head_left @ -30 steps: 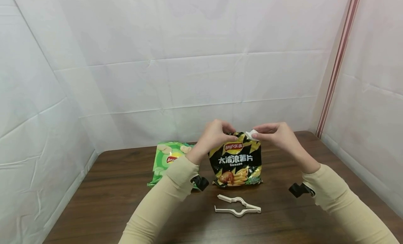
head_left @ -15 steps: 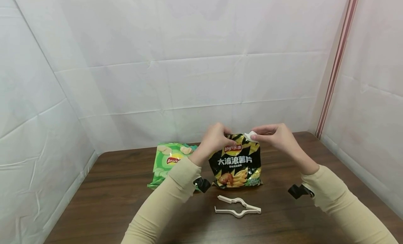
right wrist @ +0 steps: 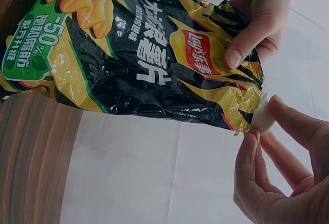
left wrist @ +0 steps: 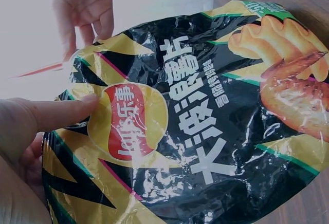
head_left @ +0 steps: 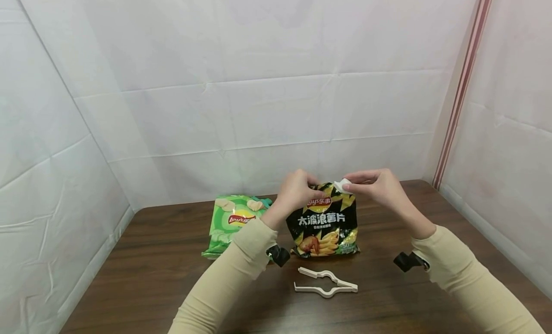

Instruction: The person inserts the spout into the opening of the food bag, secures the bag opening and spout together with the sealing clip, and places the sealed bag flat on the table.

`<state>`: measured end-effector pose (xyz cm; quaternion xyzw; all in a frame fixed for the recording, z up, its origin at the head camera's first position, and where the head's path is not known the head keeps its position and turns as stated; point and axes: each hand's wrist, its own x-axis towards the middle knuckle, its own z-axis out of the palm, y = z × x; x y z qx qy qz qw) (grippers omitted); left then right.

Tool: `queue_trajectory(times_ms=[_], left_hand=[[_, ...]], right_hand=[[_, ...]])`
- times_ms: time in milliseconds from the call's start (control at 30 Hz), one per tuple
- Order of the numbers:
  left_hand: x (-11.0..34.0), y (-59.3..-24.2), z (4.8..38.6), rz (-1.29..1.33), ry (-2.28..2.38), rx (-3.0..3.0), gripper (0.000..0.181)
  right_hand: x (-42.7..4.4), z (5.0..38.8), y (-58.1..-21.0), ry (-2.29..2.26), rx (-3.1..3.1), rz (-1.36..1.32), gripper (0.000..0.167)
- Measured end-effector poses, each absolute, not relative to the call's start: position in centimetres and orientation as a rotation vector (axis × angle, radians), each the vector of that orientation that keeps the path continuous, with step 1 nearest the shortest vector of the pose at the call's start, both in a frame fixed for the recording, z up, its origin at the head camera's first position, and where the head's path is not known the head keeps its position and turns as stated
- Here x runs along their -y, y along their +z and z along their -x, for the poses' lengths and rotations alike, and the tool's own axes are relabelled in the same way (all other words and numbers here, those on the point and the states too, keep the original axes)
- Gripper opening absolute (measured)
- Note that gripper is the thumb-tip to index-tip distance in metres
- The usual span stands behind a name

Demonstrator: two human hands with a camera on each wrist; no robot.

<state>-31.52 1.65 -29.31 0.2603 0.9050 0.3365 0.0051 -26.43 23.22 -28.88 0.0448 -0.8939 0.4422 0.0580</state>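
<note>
A black and yellow potato chip bag [head_left: 321, 231] stands upright on the table, its printed front towards me. My left hand [head_left: 295, 192] pinches its top edge, the thumb lying on the front by the red logo, as the left wrist view also shows. At the bag's top right corner sits a small white clip [right wrist: 262, 116]. My right hand [head_left: 376, 184] pinches this clip between thumb and fingers. The clip touches the corner of the bag; its inner side is hidden, so I cannot tell how far it grips the film.
A green chip bag [head_left: 233, 224] lies on the left behind my left forearm, with something teal partly hidden at its top. In front of the black bag lies a white hinged clip [head_left: 326, 291], its two arms apart. White curtains [head_left: 276, 109] surround the brown table [head_left: 142, 257].
My left hand has shifted slightly down, its thumb now lower over the bag's logo, and the bag's top has dipped a little. My right hand and the white clip have hardly moved.
</note>
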Motion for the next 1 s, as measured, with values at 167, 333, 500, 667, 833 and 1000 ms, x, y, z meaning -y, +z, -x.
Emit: queue_trajectory(times_ms=[167,333,500,667,833,1000], left_hand=[[-1.7,-29.4,31.4,-0.803,1.093,-2.814,0.015],[-1.9,-29.4,31.4,-0.793,1.087,-2.824,0.012],[-2.0,-29.3,31.3,-0.789,1.077,-2.847,0.012],[-2.2,-29.5,31.2,-0.781,1.086,-2.873,0.013],[-2.5,-29.8,31.2,-0.795,1.075,-2.911,0.013],[-2.7,-30.1,31.1,-0.837,1.049,-2.948,0.012]], right_hand=[[-23.0,26.5,-28.9,1.330,2.701,-0.150,0.048],[-22.8,26.5,-28.8,1.326,2.700,-0.160,0.048],[-22.8,26.4,-28.7,1.323,2.705,-0.157,0.047],[-22.8,26.6,-28.9,1.353,2.688,-0.157,0.047],[-22.9,26.7,-29.3,1.366,2.674,-0.165,0.046],[-23.0,26.8,-29.5,1.368,2.669,-0.161,0.045]])
